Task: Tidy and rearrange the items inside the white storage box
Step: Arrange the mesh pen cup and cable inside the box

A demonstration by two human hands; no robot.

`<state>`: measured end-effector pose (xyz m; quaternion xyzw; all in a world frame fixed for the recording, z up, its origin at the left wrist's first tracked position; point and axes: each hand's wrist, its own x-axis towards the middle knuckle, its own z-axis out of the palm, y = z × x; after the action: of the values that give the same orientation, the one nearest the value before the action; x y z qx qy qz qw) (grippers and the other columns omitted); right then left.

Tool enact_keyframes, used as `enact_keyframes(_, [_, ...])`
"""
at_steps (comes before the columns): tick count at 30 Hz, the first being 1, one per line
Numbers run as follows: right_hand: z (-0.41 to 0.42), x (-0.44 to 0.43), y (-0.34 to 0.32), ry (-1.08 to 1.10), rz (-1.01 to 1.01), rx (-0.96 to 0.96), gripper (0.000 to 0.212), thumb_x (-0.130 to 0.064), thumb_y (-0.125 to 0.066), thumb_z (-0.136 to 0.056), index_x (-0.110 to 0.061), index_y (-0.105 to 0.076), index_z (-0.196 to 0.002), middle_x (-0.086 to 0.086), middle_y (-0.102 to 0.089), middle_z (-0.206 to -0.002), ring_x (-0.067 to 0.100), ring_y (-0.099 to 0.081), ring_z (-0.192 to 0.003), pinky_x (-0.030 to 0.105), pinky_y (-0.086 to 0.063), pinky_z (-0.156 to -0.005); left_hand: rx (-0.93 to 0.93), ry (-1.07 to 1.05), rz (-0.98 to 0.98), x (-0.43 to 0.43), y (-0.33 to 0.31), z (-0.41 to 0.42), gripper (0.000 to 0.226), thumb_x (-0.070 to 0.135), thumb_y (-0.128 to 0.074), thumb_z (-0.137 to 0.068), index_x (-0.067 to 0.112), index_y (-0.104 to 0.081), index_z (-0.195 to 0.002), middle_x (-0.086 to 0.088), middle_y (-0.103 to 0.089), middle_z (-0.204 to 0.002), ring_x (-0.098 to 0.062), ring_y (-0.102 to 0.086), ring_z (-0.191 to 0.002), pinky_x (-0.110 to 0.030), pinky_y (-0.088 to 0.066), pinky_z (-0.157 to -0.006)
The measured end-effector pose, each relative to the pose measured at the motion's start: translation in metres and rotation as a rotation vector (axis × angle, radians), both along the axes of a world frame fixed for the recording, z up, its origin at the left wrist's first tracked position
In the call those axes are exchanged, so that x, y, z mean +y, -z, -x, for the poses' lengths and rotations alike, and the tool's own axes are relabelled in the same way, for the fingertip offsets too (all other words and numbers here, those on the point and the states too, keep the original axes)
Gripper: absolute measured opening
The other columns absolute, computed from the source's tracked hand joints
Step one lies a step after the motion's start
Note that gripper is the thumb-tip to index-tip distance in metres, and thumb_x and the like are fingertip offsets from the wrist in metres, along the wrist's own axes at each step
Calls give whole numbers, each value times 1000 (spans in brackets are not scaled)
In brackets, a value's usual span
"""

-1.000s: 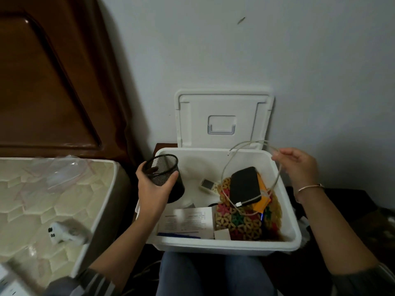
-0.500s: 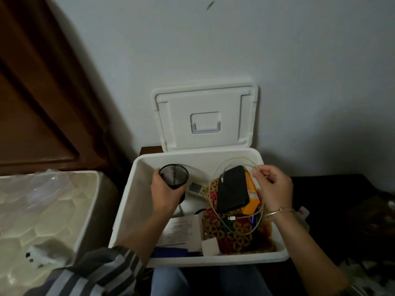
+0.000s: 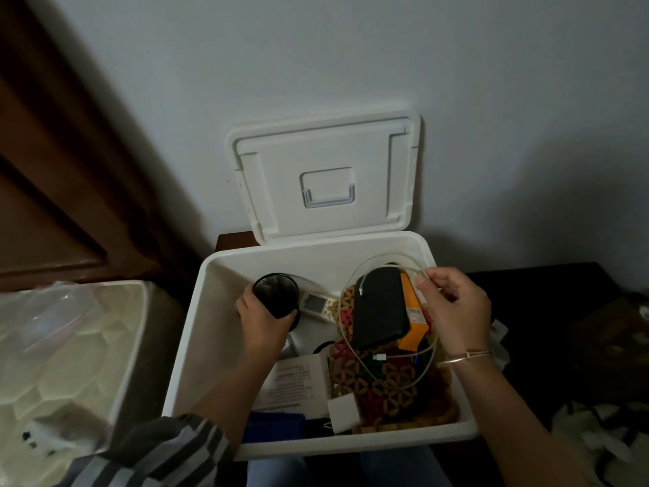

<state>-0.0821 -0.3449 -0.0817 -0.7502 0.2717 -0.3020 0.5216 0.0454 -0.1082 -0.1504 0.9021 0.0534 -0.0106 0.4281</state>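
Inside the white plastic storage box, whose lid is propped open against the wall, both hands are occupied. A black wire-mesh pen cup is gripped by the left hand, with the fingers curled round its lower wall. It is held tilted near the far left corner of the box, and whether its base touches the floor cannot be told. A thin white charging cable is pinched between the thumb and fingertips of the right hand.

From that pinch the cable is looped away to the left, round a flat black rectangular device, and back beneath the wrist. One plug is left lying on a colourful woven wooden mat below the grip. The black device is propped on an orange cardboard carton, just beside the pinching fingers. A small white remote with a screen lies just to the right of the cup grip.

Several risks can be judged from here. If the cable is raised, the device could be snagged by the loop and dragged off the carton. The loose plug could be caught in the open weave of the mat, so that the mat is tugged up too. Should the cup be set down partly on the remote, it would be left crooked and could be tipped over.
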Motion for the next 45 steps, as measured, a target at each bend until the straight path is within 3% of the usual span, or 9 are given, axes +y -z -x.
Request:
enact_keyframes(14, [3,12,-8,-49,102,-18,6,-15,-69,-84,-19,-67,-88,-20,-61,-74,-13,-59,-71,2,-44,-61,-81,72,-257,5,-22,12,93,27,-79,-77,4,-23,-148,-16,-26,-149,-33,-27,-138,-46,-28,-115])
enact_keyframes(19, [13,21,-23,-197,59,-69,22,-10,-69,-84,-32,-64,-82,-18,-68,-72,-7,-64,-76,5,-47,-68,-220,278,34,-3,-73,38,55,26,-60,-93,16,-41,-143,-1,-41,-143,-13,-37,-131,-28,-27,-110])
enact_keyframes(24, [20,33,-56,-321,-51,-157,21,-12,-67,-85,-31,-69,-79,-7,-73,-77,5,-69,-77,13,-52,-73,-64,639,215,-8,-113,68,48,35,-53,-96,27,-41,-142,16,-51,-132,1,-46,-121,-11,-34,-93])
enact_keyframes(27, [23,41,-80,-316,-130,-246,19,-12,-64,-87,-29,-69,-79,-6,-72,-73,-1,-63,-65,9,-48,-62,-116,675,168,-9,-127,76,18,23,-51,-99,21,-63,-112,13,-66,-96,-3,-63,-94,-12,-46,-79])
enact_keyframes(31, [28,40,-104,-225,-151,-294,8,-17,-63,-89,-21,-68,-85,-5,-72,-74,-1,-49,-52,13,-47,-53,-119,661,273,7,-146,76,24,19,-50,-99,25,-67,-84,4,-69,-72,-8,-66,-73,-13,-48,-68])
enact_keyframes(34, [30,32,-110,-171,-174,-269,8,-18,-63,-89,-18,-70,-84,-1,-73,-78,3,-46,-53,16,-47,-54,-125,560,391,28,-168,67,24,22,-52,-99,25,-71,-85,4,-65,-61,-8,-60,-58,-15,-48,-59])
enact_keyframes(40, [39,22,-101,-89,-255,-106,24,-19,-66,-86,-13,-69,-62,8,-60,-62,4,-52,-51,22,-44,-56,55,515,861,70,-233,59,22,18,-48,-100,12,-68,-95,5,-44,-56,-5,-24,-42,-15,-19,-37])
enact_keyframes(43, [43,25,-101,-128,-120,34,21,-20,-66,-85,-16,-69,-65,-5,-67,-59,14,-54,-61,29,-45,-61,17,637,754,85,-263,64,23,19,-47,-101,8,-68,-101,3,-43,-58,-5,-24,-42,-14,-19,-37])
enact_keyframes(45, [44,39,-114,-237,-45,25,6,-23,-65,-87,-23,-70,-85,-10,-72,-77,12,-63,-76,27,-50,-70,-28,747,540,85,-278,71,25,21,-48,-101,10,-70,-102,2,-44,-61,-6,-28,-45,-15,-23,-42])
